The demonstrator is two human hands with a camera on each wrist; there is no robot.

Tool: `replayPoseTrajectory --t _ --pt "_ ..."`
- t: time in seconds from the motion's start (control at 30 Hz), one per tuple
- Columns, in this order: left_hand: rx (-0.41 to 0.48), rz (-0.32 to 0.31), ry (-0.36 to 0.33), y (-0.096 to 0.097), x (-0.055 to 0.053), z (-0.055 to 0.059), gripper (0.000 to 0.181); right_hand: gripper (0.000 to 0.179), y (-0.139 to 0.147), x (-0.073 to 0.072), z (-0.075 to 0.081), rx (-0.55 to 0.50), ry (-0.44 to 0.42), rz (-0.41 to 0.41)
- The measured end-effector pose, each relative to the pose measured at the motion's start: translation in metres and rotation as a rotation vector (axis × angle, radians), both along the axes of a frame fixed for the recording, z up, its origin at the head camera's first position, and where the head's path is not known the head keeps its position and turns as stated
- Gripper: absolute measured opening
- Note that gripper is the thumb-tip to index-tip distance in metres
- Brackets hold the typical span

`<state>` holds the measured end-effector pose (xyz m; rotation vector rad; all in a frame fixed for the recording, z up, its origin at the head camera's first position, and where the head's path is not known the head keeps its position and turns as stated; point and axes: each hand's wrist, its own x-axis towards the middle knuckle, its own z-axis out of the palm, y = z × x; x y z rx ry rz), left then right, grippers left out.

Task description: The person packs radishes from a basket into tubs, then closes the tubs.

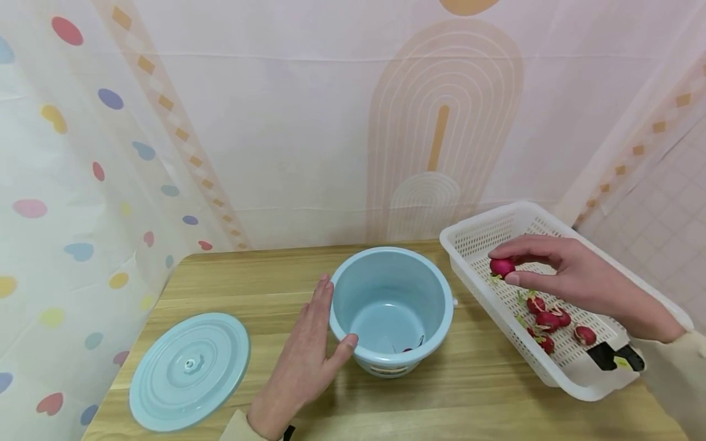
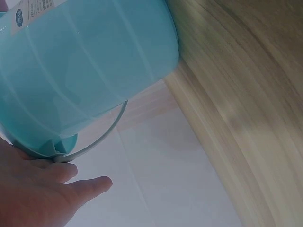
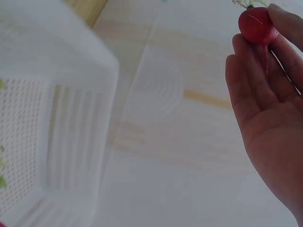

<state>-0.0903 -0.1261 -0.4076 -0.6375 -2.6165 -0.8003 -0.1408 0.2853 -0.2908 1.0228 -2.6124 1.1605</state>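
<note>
A red radish with short green stems is pinched between the thumb and fingertips of my right hand, above a white basket. The radish's thin root hangs toward the palm in the right wrist view. My left hand rests against the near left rim of a light blue bucket, its fingers straight. From the left wrist view, that hand lies by the bucket's rim near the handle. A bit of red radish shows inside, mostly hidden by the near wall.
Several radishes lie in the basket's near half. A light blue round lid is flat on the wooden table at the left. Patterned cloth hangs behind the table and along its left side.
</note>
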Motion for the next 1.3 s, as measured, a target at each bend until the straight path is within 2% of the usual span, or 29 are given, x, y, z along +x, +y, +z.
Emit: replayPoseTrajectory --t 0.4,0.6,0.87,1.13,1.3 --pt "-0.008 0.006 0.017 -0.001 -0.001 -0.001 0.084 0.037 -0.035 0.013 0.005 0.013 0.029 -0.018" --pt "-0.007 0.010 0.021 -0.001 -0.001 -0.002 0.083 0.035 -0.053 0.014 0.004 -0.026 -0.004 0.046" --pt "-0.008 0.011 0.023 -0.002 -0.001 -0.001 0.082 0.029 -0.073 0.012 -0.005 -0.068 -0.085 0.058" --pt "-0.006 0.012 0.016 -0.003 -0.001 -0.001 0.083 0.027 -0.093 0.006 -0.015 -0.024 -0.118 0.103" --pt "-0.003 0.010 0.006 -0.004 0.000 0.001 0.084 0.025 -0.105 0.001 -0.023 0.039 -0.096 0.124"
